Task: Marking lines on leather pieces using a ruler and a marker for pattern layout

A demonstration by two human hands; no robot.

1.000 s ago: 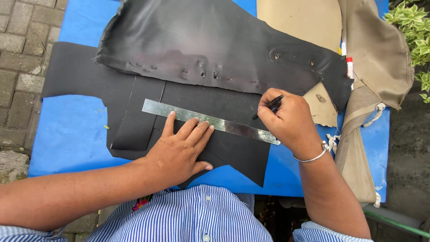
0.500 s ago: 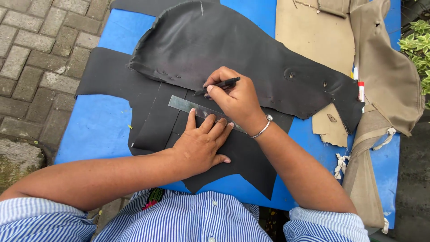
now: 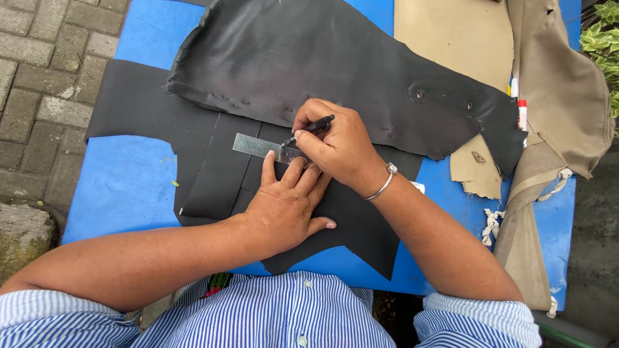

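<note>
Ruler (image 3: pixel 261 146) pinned flat by left hand (image 3: pixel 284 209); right hand (image 3: pixel 335 145) grip clamped on pen (image 3: pixel 313 127) at ruler edge.

A slim black pen (image 3: pixel 311 127) slants tip-down onto a flat steel ruler (image 3: pixel 258 146), which lies slightly tilted across a dark, flat fabric panel (image 3: pixel 213 174) spread over the blue table (image 3: pixel 122 187).
</note>
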